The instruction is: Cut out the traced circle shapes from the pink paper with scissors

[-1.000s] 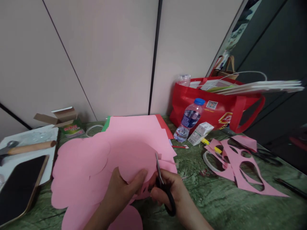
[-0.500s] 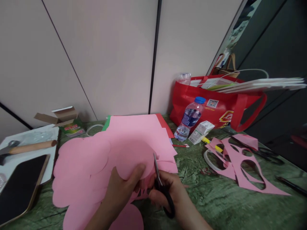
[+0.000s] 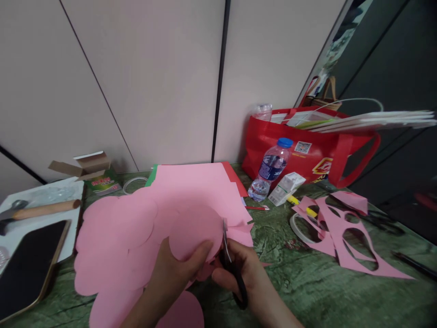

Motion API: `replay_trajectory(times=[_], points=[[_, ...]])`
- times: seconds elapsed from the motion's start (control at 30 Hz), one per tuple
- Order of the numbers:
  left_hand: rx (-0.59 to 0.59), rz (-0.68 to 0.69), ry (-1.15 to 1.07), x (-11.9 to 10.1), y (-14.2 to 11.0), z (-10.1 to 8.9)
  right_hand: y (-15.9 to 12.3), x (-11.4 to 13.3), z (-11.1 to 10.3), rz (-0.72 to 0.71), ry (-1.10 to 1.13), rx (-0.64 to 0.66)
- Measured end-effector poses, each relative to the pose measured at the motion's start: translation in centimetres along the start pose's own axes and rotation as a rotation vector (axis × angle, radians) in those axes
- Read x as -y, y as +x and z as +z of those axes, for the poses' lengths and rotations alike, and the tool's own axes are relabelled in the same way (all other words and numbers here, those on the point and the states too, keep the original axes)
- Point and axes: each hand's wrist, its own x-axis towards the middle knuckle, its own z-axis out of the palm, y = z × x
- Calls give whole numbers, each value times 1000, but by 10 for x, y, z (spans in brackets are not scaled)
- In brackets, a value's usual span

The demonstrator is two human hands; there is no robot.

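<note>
Pinched between the thumb and fingers of my left hand (image 3: 182,266) is a rounded piece of pink paper (image 3: 194,228). My right hand (image 3: 247,273) is closed around the black handles of a pair of scissors (image 3: 235,278). The blades point away from me and lie along the paper's right edge. Below and to the left, several overlapping pink paper circles (image 3: 112,237) cover the tabletop. Behind my hands lies a stack of pink sheets (image 3: 198,182), with green and red paper edges showing beneath it.
Pink offcuts with holes (image 3: 358,241) lie right, over a roll of tape (image 3: 300,230). A water bottle (image 3: 269,171), a small carton (image 3: 287,187) and a red bag (image 3: 293,155) stand behind. At left are a phone (image 3: 30,264), a wooden-handled hammer (image 3: 48,209) and an opened box (image 3: 102,177).
The held paper has turned, and its outline now looks rounder on the right side. The scissors have shifted slightly right along its edge. Both hands keep their hold.
</note>
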Motion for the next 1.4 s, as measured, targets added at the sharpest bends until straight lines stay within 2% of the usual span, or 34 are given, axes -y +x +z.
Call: replay_trajectory(times=[0.43,0.67,1.0,1.4], points=[[-11,5,5,9,1,-1,0,-1,-1,17,-32,-12],[59,61,24,1,2,-4,-1,-10,-4,39,-44,-28],[9,42,2,6,3,-3,0,-8,-2,33,-85,-77],[66,42,3,-1,0,-4,2,-2,-2,92,-72,-30]])
